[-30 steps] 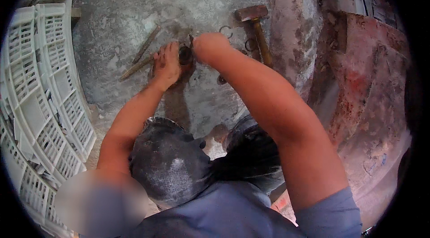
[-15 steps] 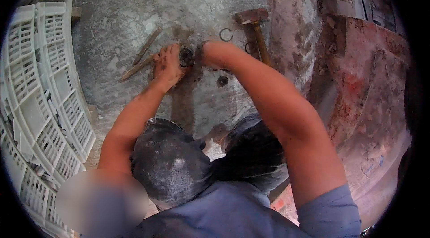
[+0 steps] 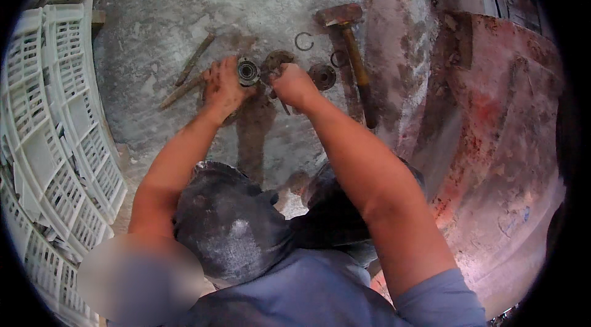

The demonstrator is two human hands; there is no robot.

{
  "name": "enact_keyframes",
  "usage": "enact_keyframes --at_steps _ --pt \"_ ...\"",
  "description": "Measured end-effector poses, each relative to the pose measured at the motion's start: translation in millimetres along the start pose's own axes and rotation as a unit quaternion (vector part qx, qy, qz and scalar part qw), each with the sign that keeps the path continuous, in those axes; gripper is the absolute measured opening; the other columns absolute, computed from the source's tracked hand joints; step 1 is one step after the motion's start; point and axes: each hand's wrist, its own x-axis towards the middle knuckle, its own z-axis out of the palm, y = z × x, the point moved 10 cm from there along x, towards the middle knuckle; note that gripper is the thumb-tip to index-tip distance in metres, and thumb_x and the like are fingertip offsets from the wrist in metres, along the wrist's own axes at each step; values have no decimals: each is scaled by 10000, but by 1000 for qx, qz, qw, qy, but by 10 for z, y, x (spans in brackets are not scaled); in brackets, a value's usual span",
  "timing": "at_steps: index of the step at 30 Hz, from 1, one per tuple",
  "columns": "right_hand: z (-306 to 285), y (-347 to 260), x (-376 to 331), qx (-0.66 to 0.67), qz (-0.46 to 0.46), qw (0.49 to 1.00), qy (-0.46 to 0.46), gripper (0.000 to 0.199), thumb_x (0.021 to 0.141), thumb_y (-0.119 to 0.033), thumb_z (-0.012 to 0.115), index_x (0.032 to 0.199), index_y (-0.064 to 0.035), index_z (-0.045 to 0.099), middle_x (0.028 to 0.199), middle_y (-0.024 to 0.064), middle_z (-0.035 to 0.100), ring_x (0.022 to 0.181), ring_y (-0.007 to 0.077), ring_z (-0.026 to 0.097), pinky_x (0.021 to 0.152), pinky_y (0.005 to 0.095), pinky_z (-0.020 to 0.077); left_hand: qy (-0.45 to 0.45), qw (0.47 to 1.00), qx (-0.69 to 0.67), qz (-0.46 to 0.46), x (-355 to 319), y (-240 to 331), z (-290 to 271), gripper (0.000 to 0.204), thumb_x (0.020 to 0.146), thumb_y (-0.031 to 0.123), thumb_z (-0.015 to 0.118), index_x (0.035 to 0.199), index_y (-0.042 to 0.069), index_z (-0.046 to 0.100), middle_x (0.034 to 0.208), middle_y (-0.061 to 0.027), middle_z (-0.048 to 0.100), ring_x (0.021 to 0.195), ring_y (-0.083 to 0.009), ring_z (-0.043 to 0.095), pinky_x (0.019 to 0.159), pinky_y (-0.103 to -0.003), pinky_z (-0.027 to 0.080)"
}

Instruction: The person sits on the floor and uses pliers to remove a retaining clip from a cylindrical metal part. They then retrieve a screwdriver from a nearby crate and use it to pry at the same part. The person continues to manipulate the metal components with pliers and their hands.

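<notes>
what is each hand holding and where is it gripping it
The left hand grips a round metal bearing by its outer rim. The right hand is closed on a small tool, mostly hidden by its fingers; where it grips cannot be told.

Concrete floor (image 3: 184, 13), hammer (image 3: 351, 50), snap ring (image 3: 303, 41), two chisels (image 3: 191, 68), round disc (image 3: 322, 76)

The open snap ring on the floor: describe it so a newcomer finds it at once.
Start at the rusty-headed hammer with the wooden handle lying on the grey concrete floor. Just left of its head lies the thin dark open snap ring, alone on bare concrete. Unlike the solid rusty round disc below it, it is a bare wire loop with a gap.
</notes>
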Motion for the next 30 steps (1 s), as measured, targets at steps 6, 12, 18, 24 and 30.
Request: enact_keyframes --at_steps 6,12,18,24,30 --pt "623 449 220 159 -23 982 -99 210 877 -192 639 923 7 687 813 97 675 701 190 648 524 341 463 4 1000 -2 9 11 99 -65 792 667 354 807 1320 66 465 1291 -132 537 1230 -338 461 1025 -493 328" --pt "878 381 -204 452 249 854 -65 105 844 -132 646 802 -40 676 734 45 623 574 180 558 471 311 429 41 997 41 43 -16 5 19 756 676 322 795 1300 68 453 1276 -132 533 1209 -351 466 994 -486 350" --pt "1282 360 13 548 206 811 -12 128 836 -96 574 709 -81 575 615 40 477 508 217 460 443 386 333 46 994 35 90 -55 61 -17 690 685 242 766 1268 57 446 1234 -137 530 1157 -376 473 959 -478 368" --pt "1230 -292 -495 733 337 585 86 72 858 -92 568 789 -91 546 684 20 480 495 192 419 430 387 296 -71 997 1 30 -139 -258 114 746 853 279 613 1488 57 288 1461 -144 373 1313 -392 336 1128 -508 198" --pt "1396 38 -275 726 319 601 95 71 902 -116 542 903 -59 584 771 110 583 545 263 533 484 412 433 6 998 43 39 28 -236 310 635 774 210 696 1341 71 444 1291 -121 526 1203 -353 466 1048 -463 303"
